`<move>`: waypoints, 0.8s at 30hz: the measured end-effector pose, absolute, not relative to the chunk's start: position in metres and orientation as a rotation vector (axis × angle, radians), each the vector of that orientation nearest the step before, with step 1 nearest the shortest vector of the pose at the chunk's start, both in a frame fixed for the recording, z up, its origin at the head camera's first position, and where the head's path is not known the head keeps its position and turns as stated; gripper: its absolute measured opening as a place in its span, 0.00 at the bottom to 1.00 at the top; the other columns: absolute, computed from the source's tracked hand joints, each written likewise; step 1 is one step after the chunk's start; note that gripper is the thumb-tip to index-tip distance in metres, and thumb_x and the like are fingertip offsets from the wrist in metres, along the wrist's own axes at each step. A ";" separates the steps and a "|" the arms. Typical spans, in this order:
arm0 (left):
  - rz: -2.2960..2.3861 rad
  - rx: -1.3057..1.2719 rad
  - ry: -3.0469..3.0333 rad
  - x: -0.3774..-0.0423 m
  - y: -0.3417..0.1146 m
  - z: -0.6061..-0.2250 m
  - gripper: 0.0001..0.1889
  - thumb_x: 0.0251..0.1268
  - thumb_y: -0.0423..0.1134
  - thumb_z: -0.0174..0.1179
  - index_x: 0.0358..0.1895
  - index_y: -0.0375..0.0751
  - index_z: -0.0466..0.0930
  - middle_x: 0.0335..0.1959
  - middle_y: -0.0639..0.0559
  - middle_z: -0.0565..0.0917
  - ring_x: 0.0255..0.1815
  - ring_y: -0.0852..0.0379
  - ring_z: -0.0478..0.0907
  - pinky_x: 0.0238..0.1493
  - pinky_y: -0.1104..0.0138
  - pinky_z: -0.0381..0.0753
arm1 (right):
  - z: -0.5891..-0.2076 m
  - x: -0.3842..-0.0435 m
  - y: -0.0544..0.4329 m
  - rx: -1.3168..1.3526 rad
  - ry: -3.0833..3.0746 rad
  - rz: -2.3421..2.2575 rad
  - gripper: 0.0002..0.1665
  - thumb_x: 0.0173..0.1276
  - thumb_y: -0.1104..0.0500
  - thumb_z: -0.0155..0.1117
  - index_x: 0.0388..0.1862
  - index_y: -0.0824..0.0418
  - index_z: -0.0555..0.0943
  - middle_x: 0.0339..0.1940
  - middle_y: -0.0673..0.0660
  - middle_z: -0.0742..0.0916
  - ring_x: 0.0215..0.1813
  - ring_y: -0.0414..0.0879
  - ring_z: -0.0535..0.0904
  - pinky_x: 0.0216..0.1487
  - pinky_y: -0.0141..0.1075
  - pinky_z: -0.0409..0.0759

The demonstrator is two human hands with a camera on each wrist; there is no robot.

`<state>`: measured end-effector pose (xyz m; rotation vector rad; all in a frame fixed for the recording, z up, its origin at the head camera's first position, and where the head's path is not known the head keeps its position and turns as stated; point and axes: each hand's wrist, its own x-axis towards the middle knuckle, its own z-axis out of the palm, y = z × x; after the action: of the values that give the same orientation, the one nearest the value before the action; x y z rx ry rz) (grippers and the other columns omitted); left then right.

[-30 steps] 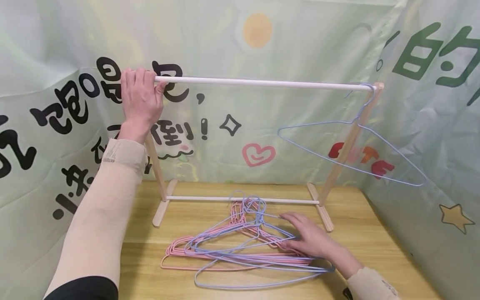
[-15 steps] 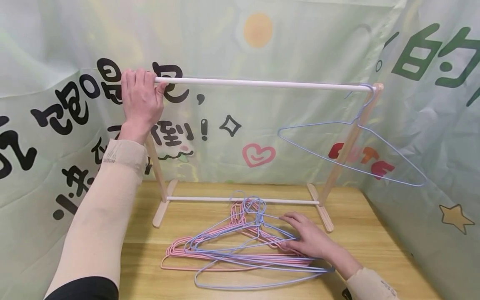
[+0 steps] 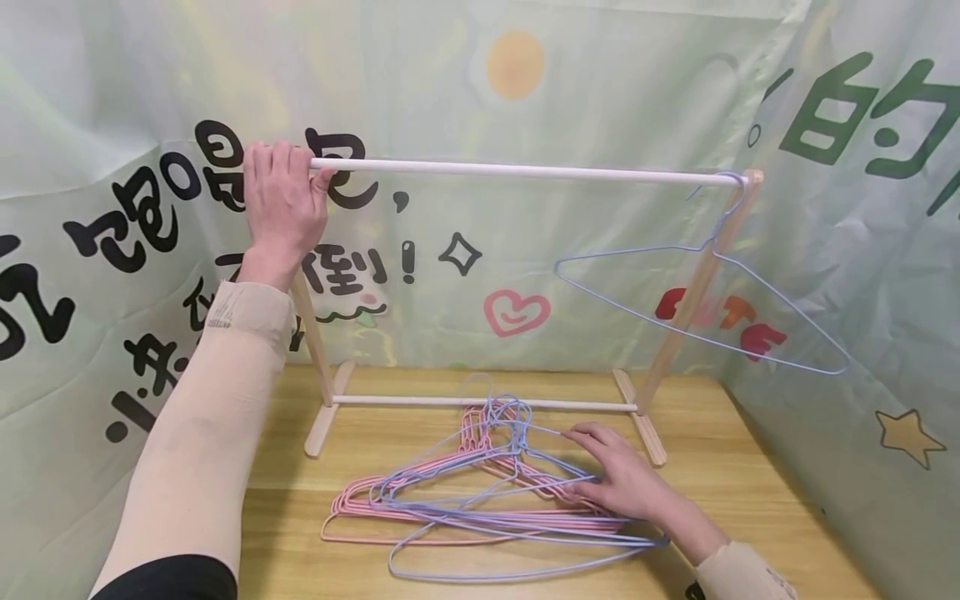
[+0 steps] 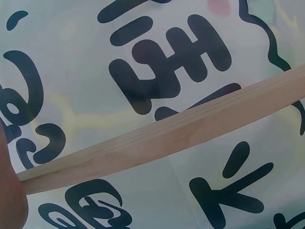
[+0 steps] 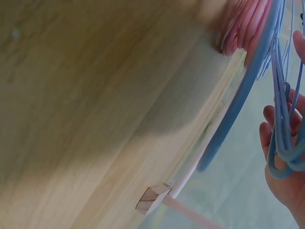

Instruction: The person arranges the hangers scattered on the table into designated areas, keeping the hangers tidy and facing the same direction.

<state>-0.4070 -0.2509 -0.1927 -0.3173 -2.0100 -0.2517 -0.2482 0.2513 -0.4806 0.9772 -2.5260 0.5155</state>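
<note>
Head view: left hand (image 3: 283, 200) grips the rod (image 3: 487, 169) at its left end; at its five o'clock lie pink hangers (image 3: 358, 500) under blue hangers (image 3: 518, 437), long axis nine-to-three. Right hand (image 3: 622, 475) — much nearer, at their three o'clock — curls round blue wires. Tabletop (image 3: 750, 467) extends toward its four, cloth (image 3: 420, 75) at twelve.

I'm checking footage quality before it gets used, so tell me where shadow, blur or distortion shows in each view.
Head view: fairly even light, a soft shadow on the table beside the left sleeve; left wrist view: dim and bluish, though the wooden post reads clearly; right wrist view: brownish shadow across the table, pink hangers soft, one blue hanger looking thick, probably from closeness to the lens.
</note>
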 end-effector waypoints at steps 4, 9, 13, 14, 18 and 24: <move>-0.248 -0.311 -2.023 -0.407 -0.251 -0.193 0.28 0.84 0.59 0.39 0.45 0.31 0.67 0.41 0.36 0.66 0.50 0.34 0.59 0.71 0.47 0.54 | -0.480 -0.248 0.252 0.949 -2.517 0.535 0.48 0.50 0.46 0.86 0.69 0.60 0.78 0.64 0.57 0.81 0.64 0.56 0.78 0.60 0.57 0.78; -0.256 -0.306 -2.027 -0.406 -0.251 -0.193 0.28 0.84 0.59 0.39 0.45 0.31 0.67 0.41 0.36 0.66 0.50 0.34 0.59 0.71 0.47 0.54 | -0.478 -0.245 0.253 0.915 -2.492 0.576 0.49 0.51 0.45 0.85 0.70 0.61 0.78 0.64 0.56 0.81 0.64 0.57 0.78 0.60 0.59 0.77; -0.257 -0.305 -2.029 -0.405 -0.251 -0.193 0.29 0.84 0.59 0.38 0.45 0.31 0.67 0.41 0.37 0.66 0.50 0.34 0.59 0.71 0.47 0.54 | -0.476 -0.244 0.253 0.891 -2.458 0.595 0.50 0.50 0.47 0.86 0.70 0.62 0.77 0.65 0.58 0.80 0.64 0.58 0.77 0.59 0.61 0.77; -0.256 -0.305 -2.029 -0.405 -0.251 -0.193 0.29 0.84 0.59 0.38 0.45 0.31 0.67 0.41 0.37 0.65 0.50 0.34 0.59 0.71 0.47 0.54 | -0.476 -0.244 0.253 0.886 -2.448 0.599 0.50 0.49 0.48 0.86 0.70 0.62 0.77 0.65 0.58 0.80 0.64 0.58 0.77 0.59 0.60 0.77; -0.258 -0.308 -2.020 -0.405 -0.251 -0.193 0.28 0.84 0.59 0.39 0.45 0.31 0.67 0.41 0.36 0.66 0.50 0.34 0.59 0.70 0.47 0.55 | -0.475 -0.244 0.253 0.858 -2.404 0.606 0.51 0.45 0.52 0.88 0.70 0.63 0.77 0.65 0.61 0.80 0.63 0.59 0.78 0.59 0.58 0.77; -0.263 -0.312 -2.013 -0.405 -0.250 -0.192 0.28 0.84 0.58 0.39 0.46 0.31 0.67 0.41 0.36 0.66 0.50 0.34 0.59 0.71 0.47 0.54 | -0.470 -0.242 0.253 0.830 -2.305 0.604 0.53 0.41 0.53 0.88 0.70 0.63 0.78 0.65 0.60 0.81 0.62 0.59 0.78 0.59 0.50 0.73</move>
<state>-0.4046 -0.2498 -0.1921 -0.3124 -2.0128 -0.2627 -0.2420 0.2529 -0.4701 0.8304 -2.3049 0.6042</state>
